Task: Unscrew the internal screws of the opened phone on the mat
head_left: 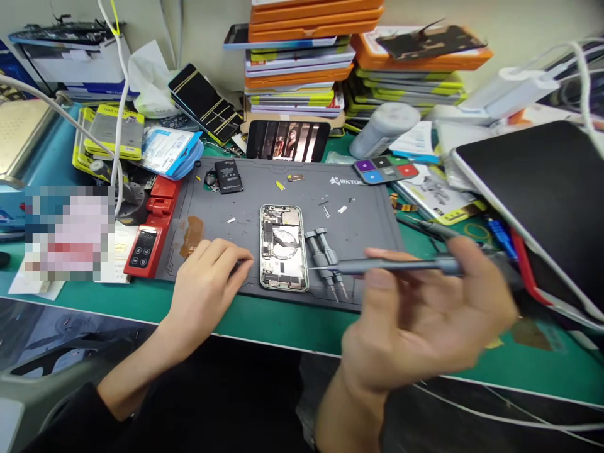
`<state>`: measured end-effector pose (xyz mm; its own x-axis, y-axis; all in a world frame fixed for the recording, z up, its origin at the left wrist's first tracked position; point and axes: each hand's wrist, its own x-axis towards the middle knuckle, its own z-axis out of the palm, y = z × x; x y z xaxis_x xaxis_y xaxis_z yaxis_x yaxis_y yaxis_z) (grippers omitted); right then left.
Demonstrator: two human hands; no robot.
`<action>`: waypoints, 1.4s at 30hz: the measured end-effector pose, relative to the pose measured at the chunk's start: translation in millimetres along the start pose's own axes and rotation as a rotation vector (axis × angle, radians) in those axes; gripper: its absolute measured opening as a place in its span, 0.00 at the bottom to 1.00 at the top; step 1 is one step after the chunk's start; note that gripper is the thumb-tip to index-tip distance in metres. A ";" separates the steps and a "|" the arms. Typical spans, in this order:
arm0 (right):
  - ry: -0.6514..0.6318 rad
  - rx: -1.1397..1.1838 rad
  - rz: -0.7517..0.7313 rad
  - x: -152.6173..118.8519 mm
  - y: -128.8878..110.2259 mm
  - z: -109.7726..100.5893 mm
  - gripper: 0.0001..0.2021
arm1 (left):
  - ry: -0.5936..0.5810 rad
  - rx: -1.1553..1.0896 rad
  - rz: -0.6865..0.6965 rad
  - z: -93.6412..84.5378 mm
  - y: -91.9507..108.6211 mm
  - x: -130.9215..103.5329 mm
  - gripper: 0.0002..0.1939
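An opened phone (284, 248) lies on the grey work mat (245, 226), its inner parts facing up. To its right, my right hand (415, 321) holds a grey screwdriver (401, 265) nearly level, the thin tip pointing left close to the phone's right edge. Two more screwdrivers (323, 255) rest on the mat beside the phone, partly under the held one. My left hand (210, 283) is at the mat's front edge, left of the phone, fingers curled with thumb and forefinger close together; whatever may be between them is too small to name. A black battery (229, 176) lies farther back.
A propped phone (287, 141) shows a video behind the mat, before stacked orange and yellow boxes (297, 69). A red device (148, 242) stands left. A large black panel (538, 201) and a white bottle (384, 129) are at the right. Small parts lie scattered on the mat.
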<state>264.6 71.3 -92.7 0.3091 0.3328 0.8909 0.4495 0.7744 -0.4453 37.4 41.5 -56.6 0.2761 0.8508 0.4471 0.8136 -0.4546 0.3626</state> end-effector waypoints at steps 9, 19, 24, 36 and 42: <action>0.041 -0.030 -0.025 -11.5 42.0 -37.2 0.38 | -0.115 -0.121 -0.101 10.8 15.7 3.1 0.03; 0.020 -0.002 0.121 -16.3 21.5 -35.3 0.39 | -0.202 -0.194 -0.165 9.0 16.8 11.0 0.02; 0.037 0.038 0.144 -16.9 18.7 -34.2 0.39 | -0.202 -0.235 -0.188 8.7 15.3 10.7 0.01; 0.004 0.016 0.144 -15.3 19.8 -35.6 0.38 | -0.158 -0.262 -0.201 10.9 14.7 8.8 0.02; -0.001 0.007 0.176 -15.3 20.1 -35.6 0.38 | -0.051 -0.289 -0.164 7.9 17.3 3.5 0.02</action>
<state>298.8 62.6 -118.5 0.3812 0.4640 0.7996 0.3831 0.7078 -0.5934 56.4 38.7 -55.2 0.1848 0.9277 0.3245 0.6728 -0.3601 0.6462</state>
